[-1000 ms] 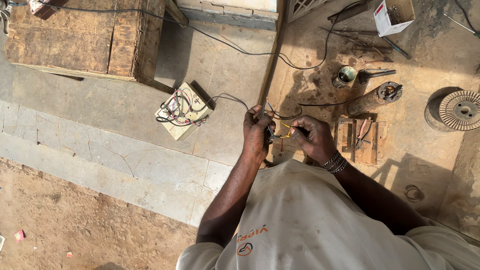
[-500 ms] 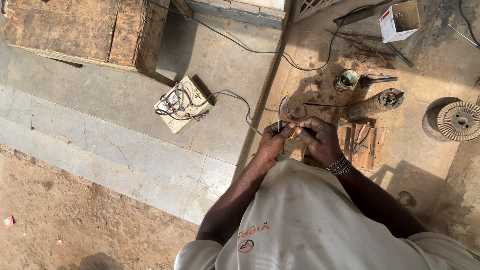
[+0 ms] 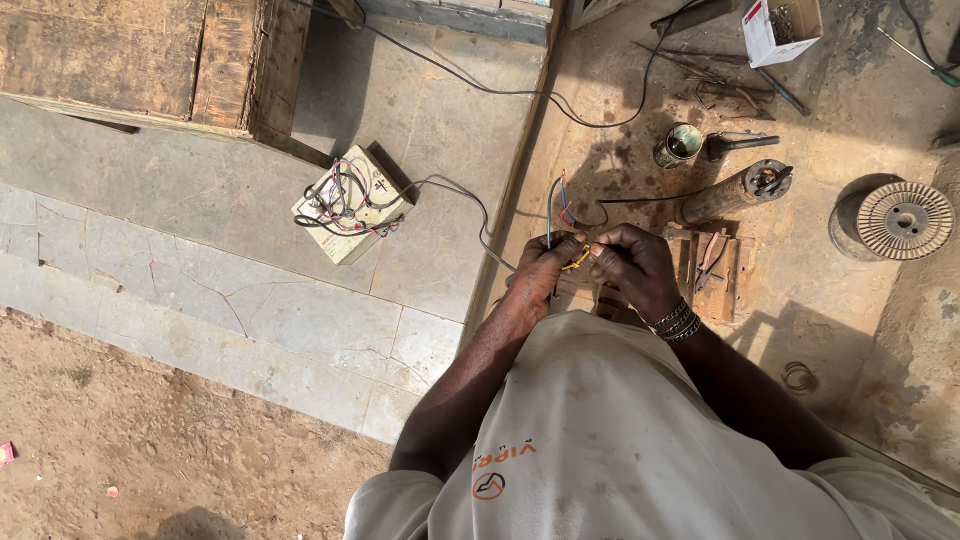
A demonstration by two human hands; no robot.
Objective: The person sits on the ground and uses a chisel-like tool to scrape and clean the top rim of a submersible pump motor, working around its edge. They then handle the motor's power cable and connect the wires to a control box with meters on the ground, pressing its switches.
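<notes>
Close against the white work shirt (image 3: 600,440), at chest height: left hand (image 3: 545,265) and right hand (image 3: 632,268) brought together, fingertips nearly touching, both pinched on a short length of thin yellow insulated wire (image 3: 577,260) spanning the small gap between them. Gripped as well in the left fist, a bundle of thin grey, blue and red wires (image 3: 556,205) standing upright out of the top of it. Hard to tell at this size whether the yellow strand is being twisted or stripped.

Light stuff by the look of it, soft and springy, easily kinked; slick insulation, so best pinched close to the working end with fingertips rather than the palm, with the loose bundle held firm lower down to stop it flicking away.

Just beyond the right hand, on the dusty concrete floor (image 3: 860,330), a small wooden block with red-handled pliers (image 3: 712,262) resting on it. Further out, a rusty cylindrical motor body (image 3: 735,192), a round tin can (image 3: 681,143), and off toward the right edge a grey ribbed wire spool (image 3: 905,220). Left of the hands, across the raised kerb, a cream square switch box tangled with coloured wires (image 3: 352,200), joined by a grey cable. Farthest back, a weathered wooden crate (image 3: 150,50) in the top left corner and a white cardboard box of small parts (image 3: 780,25) at the top right.
</notes>
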